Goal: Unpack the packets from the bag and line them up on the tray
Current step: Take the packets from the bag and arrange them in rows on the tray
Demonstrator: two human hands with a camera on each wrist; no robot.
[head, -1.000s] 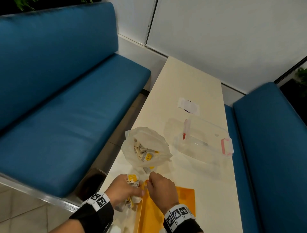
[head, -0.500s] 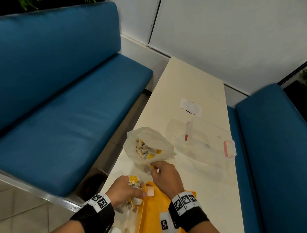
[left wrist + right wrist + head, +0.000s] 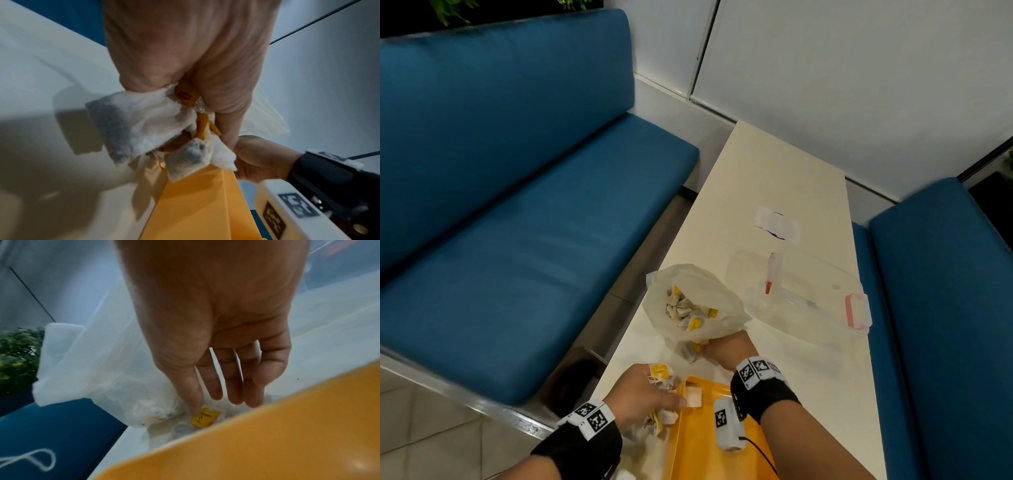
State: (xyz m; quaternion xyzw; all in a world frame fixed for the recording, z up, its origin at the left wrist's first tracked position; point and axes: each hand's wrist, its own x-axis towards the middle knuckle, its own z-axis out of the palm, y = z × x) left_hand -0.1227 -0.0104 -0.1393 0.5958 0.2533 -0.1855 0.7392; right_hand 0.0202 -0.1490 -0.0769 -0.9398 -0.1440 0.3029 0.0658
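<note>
A thin white plastic bag point(image 3: 709, 291) stands open on the table with several tea-bag packets point(image 3: 685, 308) inside. A few more packets with yellow tags point(image 3: 690, 351) lie at its foot. My left hand point(image 3: 664, 394) grips a bunch of packets point(image 3: 148, 120) at the orange tray's point(image 3: 698, 442) far left corner. One packet point(image 3: 693, 397) lies on the tray next to that hand. My right hand point(image 3: 707, 349) reaches to the bag's foot with straight fingers point(image 3: 213, 386). Its thumb touches a yellow tag point(image 3: 204, 417), and it holds nothing.
A clear lidded box point(image 3: 808, 294) with a pink latch sits right of the bag. A white paper slip point(image 3: 777, 222) lies farther up the cream table point(image 3: 774, 164). Blue benches point(image 3: 534, 222) flank the table on both sides.
My right hand left the tray's corner, where one packet now lies, and moved forward to the loose packets at the bag's foot. The left hand kept its bunch in place.
</note>
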